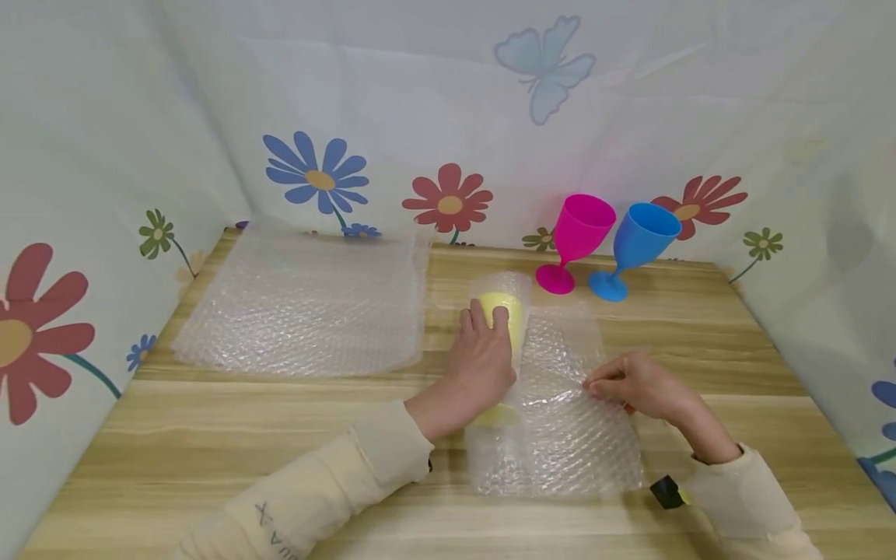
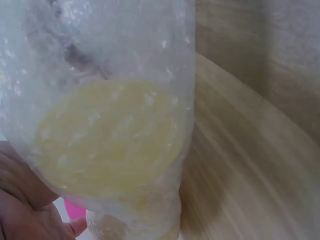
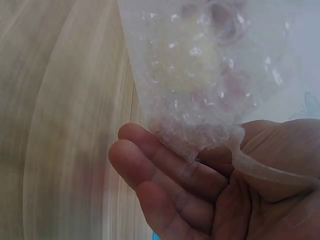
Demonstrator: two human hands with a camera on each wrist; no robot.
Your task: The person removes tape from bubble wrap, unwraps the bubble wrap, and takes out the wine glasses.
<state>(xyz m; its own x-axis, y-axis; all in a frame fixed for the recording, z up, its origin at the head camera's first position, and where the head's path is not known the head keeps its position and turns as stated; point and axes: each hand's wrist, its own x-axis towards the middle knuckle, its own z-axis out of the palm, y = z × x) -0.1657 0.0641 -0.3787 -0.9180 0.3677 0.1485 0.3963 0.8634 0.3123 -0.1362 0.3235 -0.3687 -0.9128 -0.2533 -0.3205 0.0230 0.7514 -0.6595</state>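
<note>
A yellow goblet (image 1: 514, 319) lies on its side, partly rolled in a sheet of bubble wrap (image 1: 581, 451). Over its bowl, my left hand (image 1: 483, 365) grips the goblet through the wrap. Its round yellow foot (image 2: 112, 137) shows through the plastic in the left wrist view, with part of the left hand (image 2: 25, 195) at the lower left. My right hand (image 1: 644, 389) pinches the right side of the same sheet between thumb and fingers. In the right wrist view the gathered plastic edge (image 3: 187, 142) sits in the right hand (image 3: 200, 195); the stem is hidden.
A pink goblet (image 1: 584, 225) and a blue goblet (image 1: 642, 237) stand upright at the back right of the wooden table (image 1: 231, 443). Another flat piece of bubble wrap (image 1: 308, 303) lies at the back left. Flowered cloth walls (image 1: 378, 101) surround the table.
</note>
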